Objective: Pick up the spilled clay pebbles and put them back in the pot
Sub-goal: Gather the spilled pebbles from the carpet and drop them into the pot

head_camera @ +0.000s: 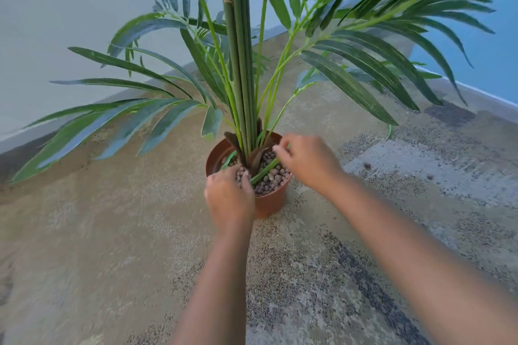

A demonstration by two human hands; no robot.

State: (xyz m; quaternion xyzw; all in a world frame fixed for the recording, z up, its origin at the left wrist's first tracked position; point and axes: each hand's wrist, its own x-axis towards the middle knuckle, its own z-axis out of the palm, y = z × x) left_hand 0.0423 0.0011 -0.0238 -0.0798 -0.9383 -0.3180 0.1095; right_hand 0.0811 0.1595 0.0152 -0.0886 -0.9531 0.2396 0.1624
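Observation:
A brown plastic pot stands on the carpet, filled with brown clay pebbles around green palm stems. My left hand rests over the pot's near-left rim, fingers curled down into the pebbles; whether it holds any is hidden. My right hand hovers over the pot's right side, its fingertips pinched together above the pebbles beside a thin green stalk. Two small dark specks lie on the carpet to the right; they may be pebbles.
Long palm fronds spread out above and around the pot. A mottled beige and grey carpet covers the floor. A white wall with a baseboard runs behind on the left, and a blue wall on the right.

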